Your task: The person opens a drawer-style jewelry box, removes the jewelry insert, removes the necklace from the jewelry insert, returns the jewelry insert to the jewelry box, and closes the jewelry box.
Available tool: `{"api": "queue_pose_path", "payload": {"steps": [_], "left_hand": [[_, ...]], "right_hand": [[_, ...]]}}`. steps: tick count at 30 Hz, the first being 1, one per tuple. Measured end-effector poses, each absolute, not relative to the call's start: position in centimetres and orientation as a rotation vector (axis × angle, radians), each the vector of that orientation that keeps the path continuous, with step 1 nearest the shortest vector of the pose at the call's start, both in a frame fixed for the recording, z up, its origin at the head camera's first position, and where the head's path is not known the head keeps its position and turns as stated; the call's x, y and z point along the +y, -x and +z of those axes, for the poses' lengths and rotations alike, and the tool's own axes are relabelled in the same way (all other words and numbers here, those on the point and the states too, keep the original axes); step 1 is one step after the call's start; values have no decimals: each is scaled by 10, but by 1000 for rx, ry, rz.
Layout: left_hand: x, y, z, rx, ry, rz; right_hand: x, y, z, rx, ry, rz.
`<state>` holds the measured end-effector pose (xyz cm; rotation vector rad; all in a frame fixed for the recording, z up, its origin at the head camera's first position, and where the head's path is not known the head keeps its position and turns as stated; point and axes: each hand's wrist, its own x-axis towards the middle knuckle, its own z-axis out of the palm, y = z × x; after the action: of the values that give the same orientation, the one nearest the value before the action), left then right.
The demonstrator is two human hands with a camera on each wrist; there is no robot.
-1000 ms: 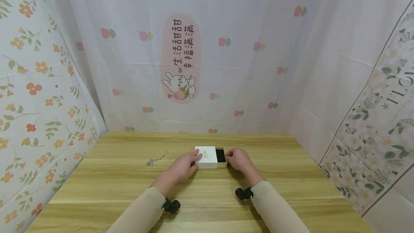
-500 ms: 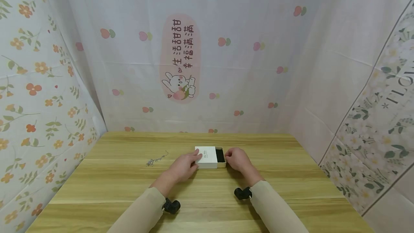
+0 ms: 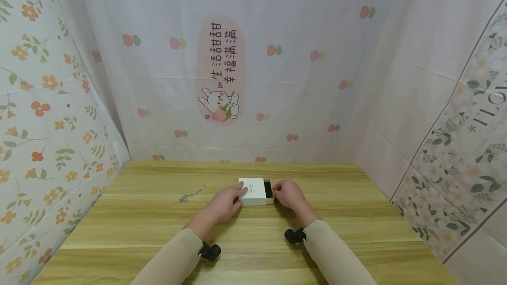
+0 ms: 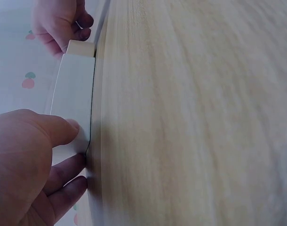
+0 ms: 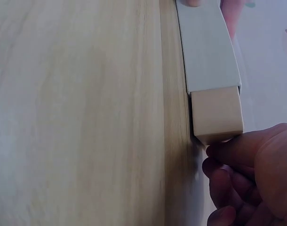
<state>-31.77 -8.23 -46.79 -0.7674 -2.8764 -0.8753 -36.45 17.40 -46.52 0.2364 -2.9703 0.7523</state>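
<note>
A small white drawer-style gift box [image 3: 252, 190] with printed lettering lies on the wooden table. Its cream inner tray [image 3: 270, 200] sticks out a little to the right and shows a black lining [image 3: 268, 189]. My left hand [image 3: 223, 205] grips the sleeve's left end, thumb on the near side in the left wrist view. At the tray's right end is my right hand [image 3: 290, 193]. Its fingers are curled, and the fingertips touch the tray's end in the right wrist view; their exact hold is partly hidden. Left of the box lies a thin silvery chain [image 3: 192, 195] with a clustered end.
The wooden table [image 3: 245, 250] reaches back to a white curtain [image 3: 301, 100] with peach prints. Floral cloths hang on the left [image 3: 51, 113] and right [image 3: 455, 153]. Black wrist cameras sit below both hands.
The right hand has moved slightly left, and the inner tray has slid further into the sleeve, so less lining shows. The left hand and the chain have stayed in place.
</note>
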Motion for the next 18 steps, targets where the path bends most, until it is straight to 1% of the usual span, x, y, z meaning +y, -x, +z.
{"api": "queue_pose_path", "payload": {"steps": [12, 18], "left_hand": [[-84, 320, -469, -2877, 789, -849], [-83, 321, -469, -2877, 789, -844]], "right_hand": [[165, 360, -462, -2983, -228, 791], [160, 362, -464, -2978, -280, 762]]}}
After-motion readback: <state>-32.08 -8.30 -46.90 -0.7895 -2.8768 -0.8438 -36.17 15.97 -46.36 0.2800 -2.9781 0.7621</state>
